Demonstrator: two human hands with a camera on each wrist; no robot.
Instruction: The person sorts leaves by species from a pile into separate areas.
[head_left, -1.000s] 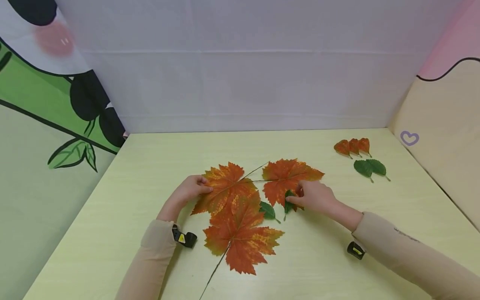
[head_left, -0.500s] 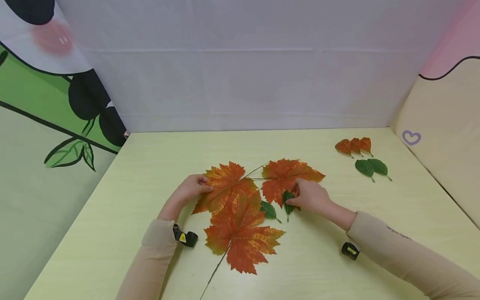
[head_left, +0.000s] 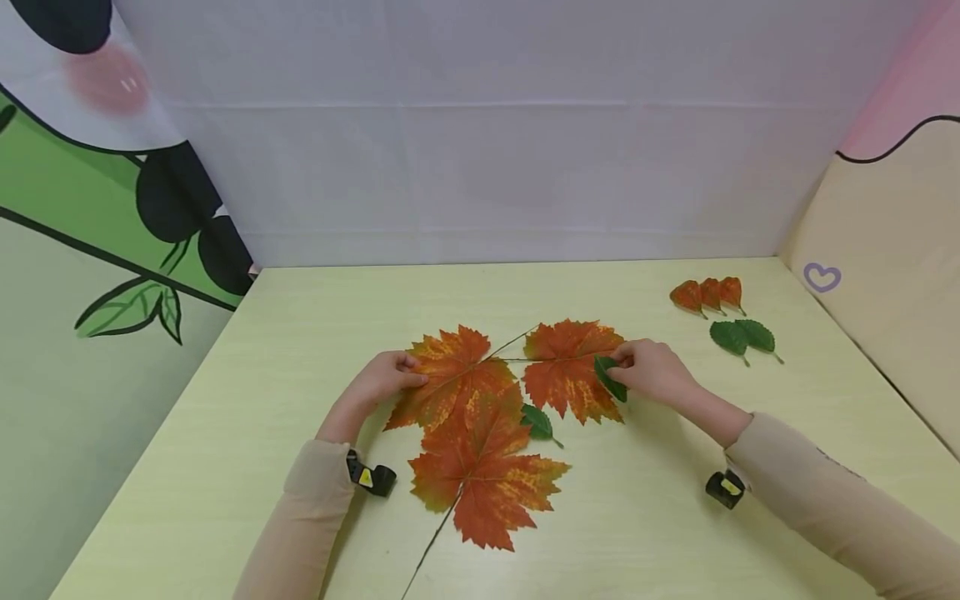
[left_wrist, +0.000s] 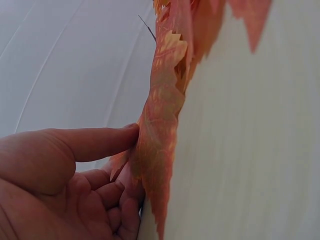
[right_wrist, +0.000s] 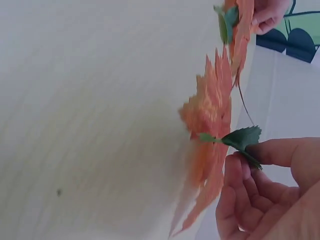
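Observation:
Three large orange maple-like leaves lie grouped on the table in the head view: a left one [head_left: 448, 375], a right one [head_left: 564, 362] and a front one [head_left: 480, 479] with a long dark stem. My left hand [head_left: 377, 382] pinches the outer edge of the left leaf, thumb on top, as the left wrist view shows. At the outer edge of the right leaf, my right hand [head_left: 654, 371] pinches a small green leaf [right_wrist: 243, 138] between thumb and fingers, held just over it. Another small green leaf [head_left: 537, 423] lies partly tucked against the front leaf.
At the back right of the table [head_left: 187, 467] lie three small orange leaves [head_left: 708, 294] in an overlapping row, and just before them two green leaves [head_left: 742, 336]. A white cloth backdrop [head_left: 510, 175] rises behind the table, with printed panels on both sides.
My right hand has carried the green leaf right and back, from the right orange leaf's front part to its outer edge. The left hand stays in place.

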